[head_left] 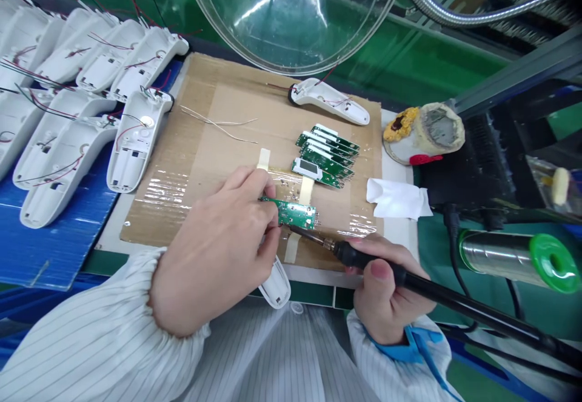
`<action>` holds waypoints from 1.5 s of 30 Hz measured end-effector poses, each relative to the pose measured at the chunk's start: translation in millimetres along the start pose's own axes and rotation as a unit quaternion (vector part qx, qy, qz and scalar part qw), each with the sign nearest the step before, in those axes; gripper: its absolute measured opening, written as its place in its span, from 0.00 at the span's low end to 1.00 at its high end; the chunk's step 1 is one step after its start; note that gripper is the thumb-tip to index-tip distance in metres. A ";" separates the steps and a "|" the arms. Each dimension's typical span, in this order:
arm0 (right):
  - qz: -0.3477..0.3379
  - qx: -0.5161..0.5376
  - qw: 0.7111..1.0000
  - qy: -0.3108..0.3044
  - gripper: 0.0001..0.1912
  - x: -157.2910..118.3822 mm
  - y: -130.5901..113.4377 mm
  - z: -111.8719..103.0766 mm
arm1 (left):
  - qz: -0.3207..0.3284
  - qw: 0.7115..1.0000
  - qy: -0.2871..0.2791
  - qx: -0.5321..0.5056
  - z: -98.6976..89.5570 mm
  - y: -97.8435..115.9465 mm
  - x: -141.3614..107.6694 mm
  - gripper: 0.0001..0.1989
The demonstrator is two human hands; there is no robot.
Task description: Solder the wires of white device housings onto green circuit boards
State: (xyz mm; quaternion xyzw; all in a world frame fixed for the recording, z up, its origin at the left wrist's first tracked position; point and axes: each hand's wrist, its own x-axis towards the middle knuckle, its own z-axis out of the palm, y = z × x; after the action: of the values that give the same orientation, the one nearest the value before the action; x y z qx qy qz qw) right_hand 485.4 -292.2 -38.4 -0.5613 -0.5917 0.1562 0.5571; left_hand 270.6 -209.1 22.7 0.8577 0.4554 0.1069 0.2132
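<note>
Head view: right hand (386,293) touches soldering iron (364,259) to circuit board (293,213).

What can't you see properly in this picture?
- Head view: the left hand covers the left end of the green circuit board.
- The white casing under that hand is mostly hidden by hand and sleeve.
- The soldering iron cable runs off the right edge.
- The tiny parts on the spare boards are too small to tell.
- The right hand fingers curl underneath, out of sight.
</note>
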 end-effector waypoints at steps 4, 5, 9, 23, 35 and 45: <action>0.003 0.012 1.000 0.011 0.08 -0.6 1.3 0.5 | -0.005 1.000 0.001 -0.003 1.3 -0.3 -0.1 0.13; 0.000 0.018 1.000 0.022 0.08 -0.3 1.1 1.2 | -0.006 1.000 0.003 -0.006 1.7 -0.4 -0.1 0.13; 0.005 0.025 0.999 0.039 0.10 1.0 -1.2 2.1 | -0.006 1.000 0.009 -0.011 2.4 -0.2 -0.4 0.13; 0.026 0.037 0.996 0.078 0.10 0.6 -1.6 0.8 | 0.006 1.000 0.017 0.007 3.6 2.5 -2.4 0.14; 0.060 0.044 0.969 0.234 0.14 62.0 -3.4 -31.7 | 0.010 0.983 0.092 -0.161 20.2 -18.7 -46.2 0.22; 0.032 -0.194 0.980 0.026 0.16 112.2 20.3 -30.6 | -0.015 0.968 0.063 -0.241 -57.6 -101.6 -47.5 0.15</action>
State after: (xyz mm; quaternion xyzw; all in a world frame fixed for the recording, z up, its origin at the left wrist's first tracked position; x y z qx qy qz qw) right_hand 549.0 -205.1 9.6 -0.6808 -0.5783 0.0418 0.4476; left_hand 147.4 -182.7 27.3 0.7656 0.4413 0.2645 0.3862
